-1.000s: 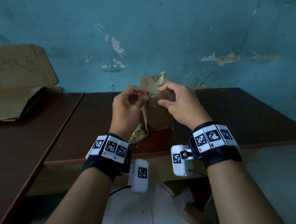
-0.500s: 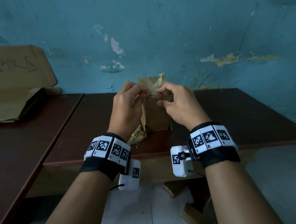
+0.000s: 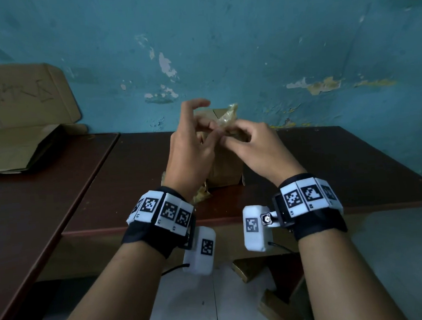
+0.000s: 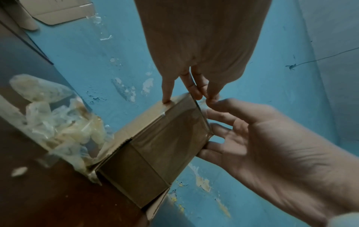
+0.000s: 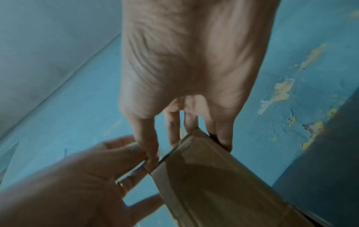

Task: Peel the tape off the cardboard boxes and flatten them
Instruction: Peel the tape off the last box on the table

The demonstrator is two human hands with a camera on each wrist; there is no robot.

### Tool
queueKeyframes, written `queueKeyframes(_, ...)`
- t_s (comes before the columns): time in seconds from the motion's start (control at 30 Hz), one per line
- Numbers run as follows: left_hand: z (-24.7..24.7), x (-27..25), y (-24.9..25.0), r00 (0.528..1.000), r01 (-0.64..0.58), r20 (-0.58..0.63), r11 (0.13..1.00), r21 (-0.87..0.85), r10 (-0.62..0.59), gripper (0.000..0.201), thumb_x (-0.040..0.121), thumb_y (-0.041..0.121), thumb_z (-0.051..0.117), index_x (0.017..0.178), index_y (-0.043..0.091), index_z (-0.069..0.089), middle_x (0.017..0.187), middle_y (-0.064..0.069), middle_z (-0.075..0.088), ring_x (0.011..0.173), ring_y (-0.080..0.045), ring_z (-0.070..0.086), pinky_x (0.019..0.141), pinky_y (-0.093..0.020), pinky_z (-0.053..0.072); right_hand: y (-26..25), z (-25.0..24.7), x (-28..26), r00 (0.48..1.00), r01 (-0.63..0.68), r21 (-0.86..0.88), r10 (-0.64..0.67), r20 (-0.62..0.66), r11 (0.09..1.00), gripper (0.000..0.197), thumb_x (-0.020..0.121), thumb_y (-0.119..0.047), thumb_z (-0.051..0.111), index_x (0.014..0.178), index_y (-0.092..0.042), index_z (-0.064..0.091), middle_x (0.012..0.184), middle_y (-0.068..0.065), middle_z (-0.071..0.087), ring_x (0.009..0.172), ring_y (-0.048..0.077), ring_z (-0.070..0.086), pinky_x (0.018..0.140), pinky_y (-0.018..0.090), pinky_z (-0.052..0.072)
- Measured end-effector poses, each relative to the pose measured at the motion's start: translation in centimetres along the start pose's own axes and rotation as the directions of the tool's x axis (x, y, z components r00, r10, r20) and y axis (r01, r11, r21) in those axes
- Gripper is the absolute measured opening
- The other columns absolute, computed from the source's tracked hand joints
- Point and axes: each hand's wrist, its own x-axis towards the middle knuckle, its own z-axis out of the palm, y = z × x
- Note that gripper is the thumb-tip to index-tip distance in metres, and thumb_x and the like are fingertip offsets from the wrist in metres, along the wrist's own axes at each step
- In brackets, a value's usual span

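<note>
A small brown cardboard box [image 3: 226, 168] [image 4: 136, 165] [image 5: 223, 184] stands upright on the dark table [image 3: 329, 177], close to the wall. Clear tape [image 4: 174, 130] [image 5: 170, 153] covers its near face, with the top edge lifted off. My left hand [image 3: 210, 132] [image 4: 202, 96] is at the box's top corner and pinches that loose tape edge, index finger raised. My right hand [image 3: 231, 138] [image 5: 174, 147] grips the box's top edge, fingers curled over it and thumb in front. The two hands touch at the corner.
A wad of peeled tape [image 3: 201, 195] [image 4: 58, 122] lies on the table left of the box, and another wad [image 3: 229, 111] sits at its top. Flattened cardboard [image 3: 17, 127] rests on the adjoining left table [image 3: 35, 207]. Cardboard scraps [image 3: 246, 269] lie on the floor.
My left hand has risen from the box's upper left corner and spread its index finger upward. The right hand has slid a little left, so the hands now meet on top.
</note>
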Motion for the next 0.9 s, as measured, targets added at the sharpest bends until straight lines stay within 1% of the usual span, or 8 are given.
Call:
queueKeyframes(0.1,-0.3,0.0,-0.2,0.999,0.022,0.037,0.999,0.037,-0.024,0.016,0.101,0.014,0.071,0.113,0.023,0.066,0.098,0.008,0.072,0.097,-0.005,0.071,0.086,-0.034,0.061,-0.1,-0.1,0.3,1.000,0.030,0.015,-0.030,-0.001,0.999,0.021,0.104,-0.033,0.072,0.122,-0.025,0.074,0.119,-0.009,0.077,0.116,0.007,0.070,0.100,0.032,0.057)
queueKeyframes(0.17,-0.7,-0.1,-0.2,0.997,0.046,0.063,0.999,0.017,-0.047,0.010,0.104,0.017,0.068,0.108,0.025,0.072,0.100,0.010,0.074,0.100,-0.004,0.070,0.089,-0.032,0.059,-0.2,-0.3,0.2,0.999,0.038,0.025,-0.038,-0.003,0.999,0.011,0.108,-0.024,0.065,0.119,-0.023,0.067,0.117,-0.006,0.076,0.110,0.003,0.069,0.090,0.023,0.052)
queueKeyframes(0.23,-0.9,-0.1,-0.2,0.995,0.055,0.080,0.998,-0.007,-0.054,0.018,0.106,0.015,0.063,0.115,0.026,0.074,0.104,0.009,0.076,0.104,-0.007,0.071,0.096,-0.037,0.059,-0.3,-0.3,0.1,0.999,0.051,0.007,-0.051,0.002,0.999,0.006,0.107,-0.022,0.066,0.111,-0.022,0.062,0.110,-0.004,0.075,0.101,0.003,0.068,0.084,0.022,0.049)
queueKeyframes(0.3,-1.0,0.0,-0.3,0.994,0.062,0.091,0.998,-0.015,-0.060,0.030,0.106,0.006,0.058,0.130,0.020,0.067,0.109,0.006,0.076,0.108,-0.010,0.071,0.099,-0.043,0.059,-0.3,-0.3,0.0,0.999,0.048,0.031,-0.049,0.012,0.998,0.012,0.103,-0.024,0.073,0.110,-0.024,0.063,0.118,-0.001,0.075,0.117,0.011,0.069,0.093,0.026,0.051)
queueKeyframes(0.43,-1.2,-0.1,-0.7,0.992,0.092,0.089,0.995,-0.038,-0.089,0.038,0.104,-0.005,0.055,0.136,0.016,0.051,0.109,0.004,0.078,0.101,-0.017,0.074,0.085,-0.047,0.060,-0.5,-0.2,0.0,0.999,0.040,0.017,-0.040,-0.007,0.999,0.013,0.102,-0.028,0.075,0.107,-0.026,0.063,0.129,0.002,0.074,0.130,0.015,0.065,0.098,0.028,0.051)
queueKeyframes(0.6,-0.9,-0.3,-0.7,0.991,0.057,0.126,0.998,-0.042,-0.051,0.044,0.099,-0.011,0.059,0.135,0.013,0.050,0.112,0.003,0.074,0.112,-0.009,0.071,0.093,-0.021,0.055,-0.6,0.0,0.1,0.999,0.029,-0.116,-0.032,-0.022,0.993,0.008,0.107,-0.030,0.066,0.104,-0.028,0.059,0.115,0.002,0.074,0.113,0.020,0.069,0.096,0.046,0.057)
queueKeyframes(0.77,-0.6,0.1,-1.7,0.997,0.017,0.073,0.992,0.123,-0.026,0.042,0.093,0.001,0.076,0.128,0.017,0.060,0.124,0.000,0.058,0.120,-0.009,0.061,0.107,-0.040,0.055,-1.0,-0.1,-0.2,1.000,0.020,-0.176,-0.022,-0.013,0.984,0.010,0.112,-0.033,0.056,0.109,-0.023,0.053,0.097,0.010,0.071,0.087,0.025,0.068,0.080,0.046,0.056)
queueKeyframes(0.9,-0.8,0.2,-1.6,0.997,-0.019,0.077,0.984,0.178,0.005,0.021,0.092,0.003,0.078,0.109,0.014,0.072,0.118,0.000,0.056,0.109,-0.005,0.060,0.102,-0.038,0.057,-0.9,-0.1,-0.1,1.000,0.006,-0.165,-0.011,-0.026,0.986,0.010,0.113,-0.033,0.053,0.112,-0.023,0.050,0.095,0.004,0.068,0.074,0.013,0.059,0.064,0.032,0.044)
